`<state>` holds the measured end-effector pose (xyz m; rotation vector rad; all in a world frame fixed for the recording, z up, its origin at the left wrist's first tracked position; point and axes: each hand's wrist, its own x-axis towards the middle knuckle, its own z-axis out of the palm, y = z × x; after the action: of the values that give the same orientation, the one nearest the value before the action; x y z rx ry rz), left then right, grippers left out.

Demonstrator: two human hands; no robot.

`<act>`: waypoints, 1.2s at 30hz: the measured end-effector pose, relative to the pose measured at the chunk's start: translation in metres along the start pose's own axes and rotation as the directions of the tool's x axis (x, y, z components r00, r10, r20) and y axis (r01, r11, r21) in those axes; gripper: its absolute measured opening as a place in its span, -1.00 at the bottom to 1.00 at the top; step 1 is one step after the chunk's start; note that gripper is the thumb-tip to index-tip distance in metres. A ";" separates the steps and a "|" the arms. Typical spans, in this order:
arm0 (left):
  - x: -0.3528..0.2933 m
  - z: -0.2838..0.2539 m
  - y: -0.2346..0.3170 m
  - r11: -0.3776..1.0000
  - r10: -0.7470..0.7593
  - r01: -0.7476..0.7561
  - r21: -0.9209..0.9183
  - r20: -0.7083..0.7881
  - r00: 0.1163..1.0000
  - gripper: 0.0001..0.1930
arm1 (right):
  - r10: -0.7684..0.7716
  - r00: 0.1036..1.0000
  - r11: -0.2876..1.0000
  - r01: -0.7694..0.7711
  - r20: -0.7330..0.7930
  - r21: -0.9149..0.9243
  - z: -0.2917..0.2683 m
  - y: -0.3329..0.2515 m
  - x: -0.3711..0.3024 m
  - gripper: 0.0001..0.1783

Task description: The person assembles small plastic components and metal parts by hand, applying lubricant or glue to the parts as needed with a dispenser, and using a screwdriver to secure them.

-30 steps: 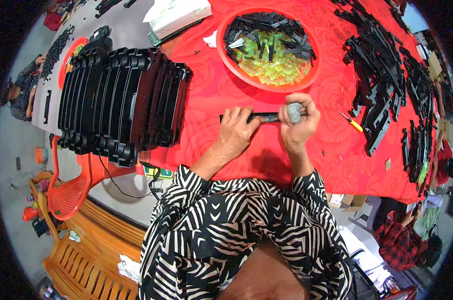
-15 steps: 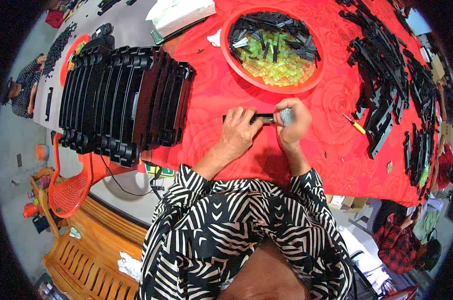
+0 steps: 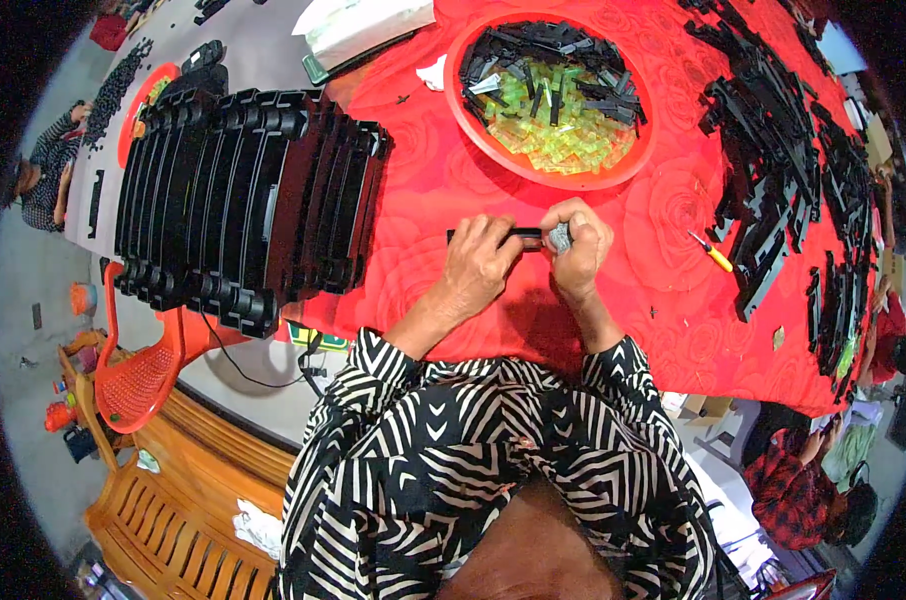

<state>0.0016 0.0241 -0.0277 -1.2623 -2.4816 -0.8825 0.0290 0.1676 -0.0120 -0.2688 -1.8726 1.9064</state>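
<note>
On the red patterned cloth [image 3: 413,180], my left hand [image 3: 480,265] presses and grips a narrow black plastic strip [image 3: 526,233]. Most of the strip is hidden under those fingers. My right hand [image 3: 580,255] is wrapped round a grey, rough-textured thing with a rounded end [image 3: 560,237], held against the strip's right end; its kind does not show. Beyond both hands stands a red basin [image 3: 460,110], which holds yellow-green translucent pieces [image 3: 563,140] and black strips [image 3: 533,40].
A row of black plastic frames [image 3: 233,200] stands to the left. Long black parts [image 3: 763,160] are heaped at the right, near a yellow-handled screwdriver [image 3: 716,258]. A red plastic chair [image 3: 138,390] and wooden bench [image 3: 173,510] are at lower left. Other people sit at both sides.
My right hand has shifted slightly left, bringing the grey thing closer to my left hand. My left hand stays on the black strip.
</note>
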 end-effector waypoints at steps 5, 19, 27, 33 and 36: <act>0.002 0.000 0.001 1.000 0.006 -0.007 0.011 0.029 1.000 -0.90 | 0.059 0.998 0.993 -0.059 0.008 0.100 -0.008 0.006 0.002 -0.60; 0.004 -0.002 -0.001 1.000 0.016 -0.015 -0.014 0.068 0.998 -0.83 | -0.090 0.993 0.994 0.094 0.072 -0.061 -0.001 0.001 0.000 -0.59; 0.008 -0.007 -0.003 0.982 -0.089 0.088 -0.169 0.000 0.996 -0.75 | 0.040 0.999 0.967 -0.046 0.030 0.250 0.013 0.006 0.003 -0.61; 0.008 -0.002 -0.004 0.968 -0.135 0.125 -0.218 -0.031 0.990 -0.66 | 0.040 0.998 0.979 -0.046 0.039 0.197 0.018 0.005 0.004 -0.61; 0.006 -0.002 -0.005 0.970 -0.124 0.119 -0.211 -0.011 0.992 -0.65 | 0.008 0.998 0.994 -0.014 0.060 0.106 0.020 0.000 0.002 -0.61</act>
<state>-0.0063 0.0240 -0.0257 -1.1608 -2.5230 -1.2113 0.0183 0.1508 -0.0106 -0.1909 -1.8030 2.0338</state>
